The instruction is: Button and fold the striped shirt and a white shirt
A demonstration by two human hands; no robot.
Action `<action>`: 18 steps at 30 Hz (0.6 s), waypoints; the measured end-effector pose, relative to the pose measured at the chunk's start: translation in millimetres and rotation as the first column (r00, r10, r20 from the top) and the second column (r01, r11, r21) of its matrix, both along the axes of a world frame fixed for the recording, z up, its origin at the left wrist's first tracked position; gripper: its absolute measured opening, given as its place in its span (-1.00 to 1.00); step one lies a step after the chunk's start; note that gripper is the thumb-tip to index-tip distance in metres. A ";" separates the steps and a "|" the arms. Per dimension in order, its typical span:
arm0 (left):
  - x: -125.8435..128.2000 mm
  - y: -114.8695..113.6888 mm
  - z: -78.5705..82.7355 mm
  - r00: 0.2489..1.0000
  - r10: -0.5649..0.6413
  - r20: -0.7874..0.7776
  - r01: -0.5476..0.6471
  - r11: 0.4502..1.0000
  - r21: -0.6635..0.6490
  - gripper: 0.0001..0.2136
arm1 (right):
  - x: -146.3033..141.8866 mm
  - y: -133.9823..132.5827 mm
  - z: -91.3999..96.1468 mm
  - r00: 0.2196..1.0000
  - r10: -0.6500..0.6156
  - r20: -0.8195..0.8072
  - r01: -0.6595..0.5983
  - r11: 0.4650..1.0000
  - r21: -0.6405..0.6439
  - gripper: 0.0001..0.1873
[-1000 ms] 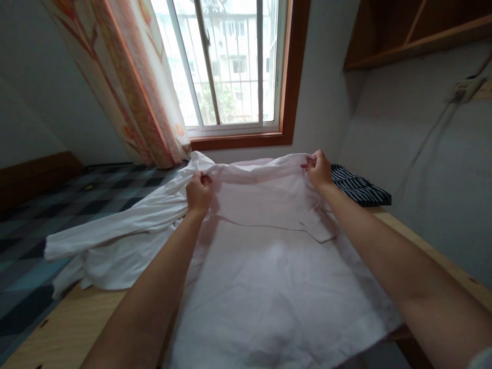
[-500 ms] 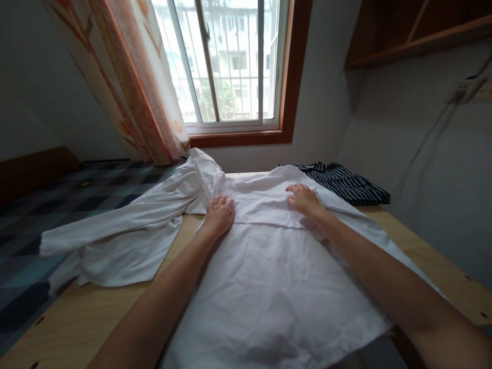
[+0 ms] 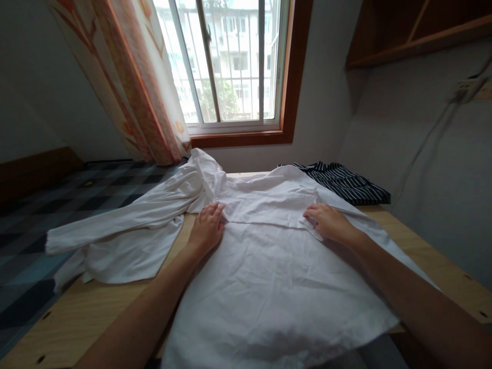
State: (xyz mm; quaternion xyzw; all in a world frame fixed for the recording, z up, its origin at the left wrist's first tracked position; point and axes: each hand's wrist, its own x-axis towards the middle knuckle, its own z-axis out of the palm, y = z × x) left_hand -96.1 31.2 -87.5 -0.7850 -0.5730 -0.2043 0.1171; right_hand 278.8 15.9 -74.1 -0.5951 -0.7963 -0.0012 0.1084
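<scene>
A white shirt (image 3: 277, 277) lies spread out in front of me, its lower end hanging over the near table edge. Across its upper part runs a folded-over band of the same cloth (image 3: 265, 207), slightly wrinkled. My left hand (image 3: 207, 225) is closed at the band's left side, fingers together on the cloth edge. At the opposite side my right hand (image 3: 330, 223) pinches the band's right corner, where a small flap of fabric sticks out under the fingers. Fingertips of both hands are partly hidden.
Another white long-sleeved garment (image 3: 126, 256) lies at the left, partly over a checked bedspread (image 3: 23, 266). A folded black-and-white striped garment (image 3: 346, 184) sits at the back right of the wooden table (image 3: 418, 246). Beyond are a window (image 3: 234, 66) and a curtain (image 3: 126, 87).
Both hands have moved toward me and farther apart, out to the two sides of the folded band. My right hand has gone from lying on top to gripping the corner.
</scene>
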 end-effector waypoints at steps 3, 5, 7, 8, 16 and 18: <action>-6.4 2.6 3.5 1.000 0.028 -0.002 -0.028 0.999 0.030 -0.49 | 0.3 -0.9 -0.8 0.993 -0.002 0.120 -0.001 1.000 0.031 -0.72; -13.5 5.5 6.0 0.998 0.060 -0.005 -0.060 0.998 0.034 -0.50 | -0.6 -0.7 0.5 0.987 -0.023 0.157 0.013 0.998 0.063 -0.76; -21.0 8.0 8.1 0.997 0.083 -0.004 -0.083 0.996 0.017 -0.52 | -1.0 -1.1 3.1 0.986 -0.034 0.165 0.020 0.996 0.087 -0.79; -24.2 8.8 9.1 0.996 0.091 -0.003 -0.091 0.996 0.007 -0.53 | -0.6 -1.4 4.6 0.987 -0.040 0.158 0.025 0.996 0.091 -0.80; -29.6 9.1 11.8 0.991 0.116 0.062 -0.107 0.985 -0.137 -0.54 | 24.8 0.9 23.4 0.979 -0.022 -0.205 0.043 0.994 0.098 -0.86; -29.8 9.3 11.5 0.989 0.114 0.097 -0.098 0.982 -0.163 -0.53 | 33.6 -1.0 33.3 0.917 0.015 -0.398 0.023 0.996 0.089 -0.84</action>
